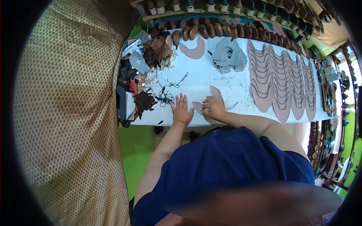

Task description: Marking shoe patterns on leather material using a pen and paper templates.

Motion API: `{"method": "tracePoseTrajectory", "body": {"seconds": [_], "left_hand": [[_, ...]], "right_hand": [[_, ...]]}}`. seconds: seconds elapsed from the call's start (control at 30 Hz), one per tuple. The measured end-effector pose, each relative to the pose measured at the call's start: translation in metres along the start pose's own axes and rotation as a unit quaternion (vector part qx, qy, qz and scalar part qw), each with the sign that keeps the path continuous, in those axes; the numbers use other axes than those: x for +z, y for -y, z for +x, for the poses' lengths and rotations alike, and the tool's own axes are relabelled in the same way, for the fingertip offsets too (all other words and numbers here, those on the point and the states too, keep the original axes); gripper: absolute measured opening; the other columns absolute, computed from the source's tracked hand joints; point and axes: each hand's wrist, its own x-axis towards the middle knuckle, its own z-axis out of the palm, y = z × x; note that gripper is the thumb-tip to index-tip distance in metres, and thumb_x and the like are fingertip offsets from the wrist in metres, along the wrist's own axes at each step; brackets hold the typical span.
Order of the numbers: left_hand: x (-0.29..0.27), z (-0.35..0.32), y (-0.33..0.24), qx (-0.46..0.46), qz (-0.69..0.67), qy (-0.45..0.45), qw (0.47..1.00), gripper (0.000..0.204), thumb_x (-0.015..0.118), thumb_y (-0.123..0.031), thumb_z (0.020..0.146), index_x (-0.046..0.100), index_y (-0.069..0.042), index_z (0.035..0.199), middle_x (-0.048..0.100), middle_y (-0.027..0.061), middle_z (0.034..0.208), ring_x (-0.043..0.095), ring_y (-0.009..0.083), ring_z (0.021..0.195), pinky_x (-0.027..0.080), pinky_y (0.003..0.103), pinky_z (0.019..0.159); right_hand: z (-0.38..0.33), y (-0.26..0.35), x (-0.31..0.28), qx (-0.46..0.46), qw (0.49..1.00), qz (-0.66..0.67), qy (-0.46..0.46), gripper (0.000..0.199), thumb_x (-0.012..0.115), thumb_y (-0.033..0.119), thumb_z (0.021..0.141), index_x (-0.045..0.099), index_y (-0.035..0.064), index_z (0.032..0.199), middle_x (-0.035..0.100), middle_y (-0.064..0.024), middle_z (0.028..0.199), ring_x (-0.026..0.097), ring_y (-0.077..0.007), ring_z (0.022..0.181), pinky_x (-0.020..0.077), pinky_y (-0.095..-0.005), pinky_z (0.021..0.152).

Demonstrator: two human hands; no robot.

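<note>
Shirt fabric (226, 158), dark blue, fills the nearest part of the view, with both forearms reaching over the near edge of a white-covered table (233, 81). The left hand (183, 111) lies palm down there, its fingers straight and slightly apart, with hold of nothing. Beside it, the right hand (214, 108) rests on a curved pinkish piece (216, 92) near the table's edge; its fingers are bent, and whether they pinch the piece or only press it cannot be told. Tangled dark cords (164, 98) lie just beyond the left hand, with dark brown scraps (144, 101) further left. Farther back stand heaped grey cut-outs (228, 56) and, to their left, a U-shaped pink piece (194, 52). Overlapping dark-edged pink pieces (260, 81) run in columns along the table's right. Brown shoe lasts (218, 29) line the back, below a shelf (211, 12) of more footwear forms.
</note>
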Motion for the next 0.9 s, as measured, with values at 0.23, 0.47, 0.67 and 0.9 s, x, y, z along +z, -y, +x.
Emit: {"method": "tracePoseTrajectory", "body": {"seconds": [0.23,0.47,0.67,0.9], "left_hand": [[0.003,0.001,0.003,0.007,-0.009,-0.002,1.0,0.079,0.056,-0.045,0.09,0.026,-0.009,0.153,0.019,0.014,0.162,0.014,0.0342,0.15,0.002,0.061,0.116],[0.004,0.002,0.008,0.029,-0.017,0.017,0.999,0.075,0.054,-0.044,0.091,0.029,-0.01,0.153,0.019,0.0132,0.162,0.014,0.0326,0.15,0.001,0.063,0.115],[0.006,0.002,0.01,0.05,-0.029,0.016,0.998,0.073,0.055,-0.042,0.09,0.032,-0.01,0.151,0.023,0.0134,0.161,0.015,0.0329,0.15,0.001,0.063,0.115],[0.006,0.0,0.01,0.072,-0.035,-0.001,0.997,0.066,0.056,-0.04,0.09,0.039,-0.014,0.149,0.025,0.0131,0.16,0.019,0.0341,0.149,0.003,0.064,0.114]], "right_hand": [[0.036,0.003,0.052,0.03,0.994,0.005,-0.108,0.01,0.073,0.031,0.076,0.076,0.0211,0.079,0.064,0.0019,0.118,0.046,-0.027,0.13,0.0141,-0.0755,0.105],[0.047,0.005,0.051,0.076,0.991,-0.013,-0.107,0.007,0.072,0.028,0.076,0.076,0.0228,0.079,0.064,0.0019,0.117,0.045,-0.0273,0.13,0.0134,-0.0765,0.105],[0.049,0.007,0.052,0.096,0.99,-0.007,-0.1,0.007,0.072,0.028,0.077,0.076,0.0233,0.079,0.064,0.0017,0.118,0.044,-0.0276,0.131,0.0127,-0.0771,0.105],[0.053,0.013,0.049,0.11,0.99,-0.021,-0.085,0.009,0.071,0.027,0.078,0.076,0.0201,0.08,0.064,0.0011,0.118,0.044,-0.0271,0.131,0.0121,-0.0772,0.104]]}}
